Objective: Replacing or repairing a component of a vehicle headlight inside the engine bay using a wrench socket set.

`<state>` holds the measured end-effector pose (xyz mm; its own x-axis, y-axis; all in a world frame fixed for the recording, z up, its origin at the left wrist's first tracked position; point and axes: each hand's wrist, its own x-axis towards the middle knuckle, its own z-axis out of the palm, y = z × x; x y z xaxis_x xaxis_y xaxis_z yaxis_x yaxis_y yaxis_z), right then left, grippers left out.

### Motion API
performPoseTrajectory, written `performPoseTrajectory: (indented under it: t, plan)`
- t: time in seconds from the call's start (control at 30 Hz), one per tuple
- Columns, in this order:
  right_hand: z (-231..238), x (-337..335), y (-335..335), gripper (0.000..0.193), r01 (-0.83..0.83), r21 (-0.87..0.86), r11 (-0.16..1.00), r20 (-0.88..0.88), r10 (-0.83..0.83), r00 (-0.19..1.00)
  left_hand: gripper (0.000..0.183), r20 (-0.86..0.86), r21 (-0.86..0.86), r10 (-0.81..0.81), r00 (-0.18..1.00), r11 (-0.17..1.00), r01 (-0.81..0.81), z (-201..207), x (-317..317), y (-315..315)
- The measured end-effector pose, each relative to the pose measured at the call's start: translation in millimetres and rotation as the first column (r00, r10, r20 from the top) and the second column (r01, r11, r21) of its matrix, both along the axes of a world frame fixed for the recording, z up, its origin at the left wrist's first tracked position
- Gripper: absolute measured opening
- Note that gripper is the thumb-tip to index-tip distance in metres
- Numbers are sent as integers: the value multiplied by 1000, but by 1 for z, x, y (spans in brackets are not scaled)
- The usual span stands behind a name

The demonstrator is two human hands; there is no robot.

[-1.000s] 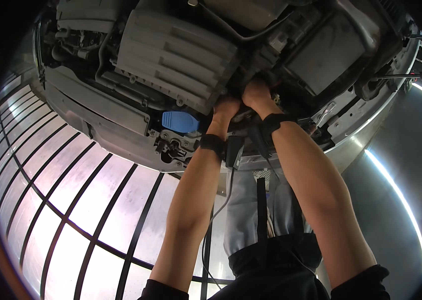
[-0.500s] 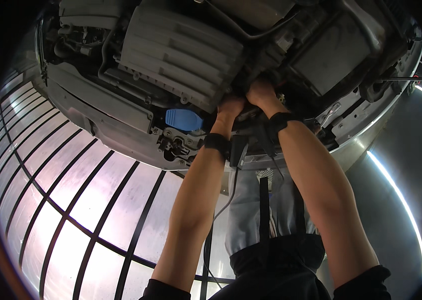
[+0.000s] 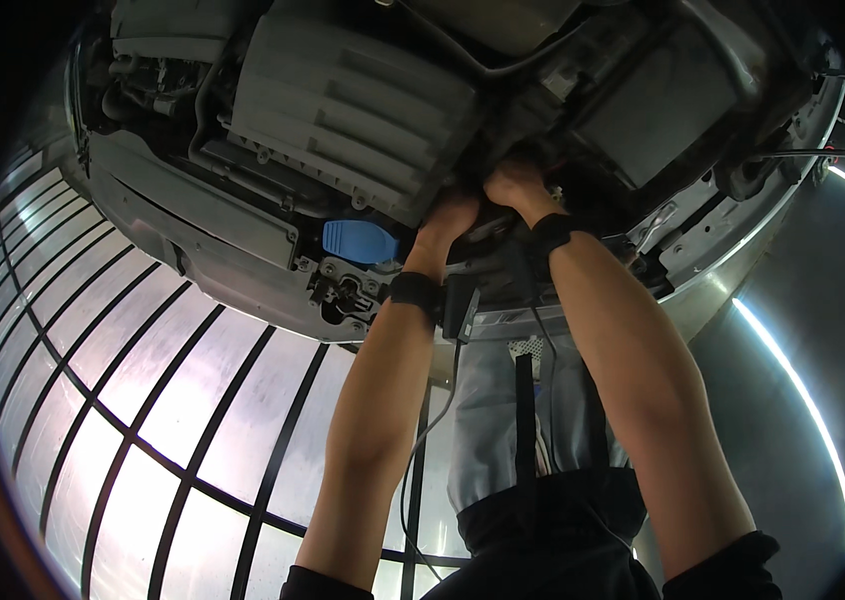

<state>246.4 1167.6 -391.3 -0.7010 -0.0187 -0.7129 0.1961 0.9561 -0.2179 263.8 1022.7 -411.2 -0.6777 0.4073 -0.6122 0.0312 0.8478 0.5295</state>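
Observation:
Both my arms reach deep into a car's engine bay. My left hand (image 3: 452, 214) is beside the lower right corner of a ribbed grey-black plastic engine-bay housing (image 3: 343, 115); its fingers vanish into shadow. Close to its right, my right hand (image 3: 517, 186) bends down into the same dark gap, fingertips hidden among the parts. What either hand touches or holds cannot be made out. A black band is strapped round each wrist, with a small black box (image 3: 460, 308) on a cable at the left one. To the left of my left wrist sits a blue filler cap (image 3: 362, 241).
A dark rectangular box-shaped part (image 3: 658, 120) lies right of my hands. The car's front edge (image 3: 233, 285) curves across in front of me. A hood strut (image 3: 808, 154) shows at the right. Below left is a light floor with dark grating lines (image 3: 173, 400).
My left hand and forearm have shifted slightly left, with the hand a little farther from the right one. My right hand has barely moved. The whole view has shifted slightly.

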Motion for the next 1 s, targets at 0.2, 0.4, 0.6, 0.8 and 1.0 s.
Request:
performPoseTrajectory:
  t: [0.2,0.4,0.6,0.8,1.0]
  plan:
    - [23,-10,-7,53,-63,-22,998,86,64,994,47,-17,-21,14,1000,1000,-15,15,-6,-4]
    - [23,-3,-5,50,-68,22,997,75,67,995,54,57,-49,7,998,999,-4,14,-10,10]
    - [27,-9,-4,44,40,-72,997,41,-37,998,51,-68,-65,9,998,998,-13,21,-15,17]
    - [42,-19,-3,34,-79,-93,992,236,99,967,53,287,-213,10,958,976,54,19,-26,22]
    - [52,-17,3,32,-40,-185,982,237,84,968,55,261,-248,20,965,968,47,1,-10,21]
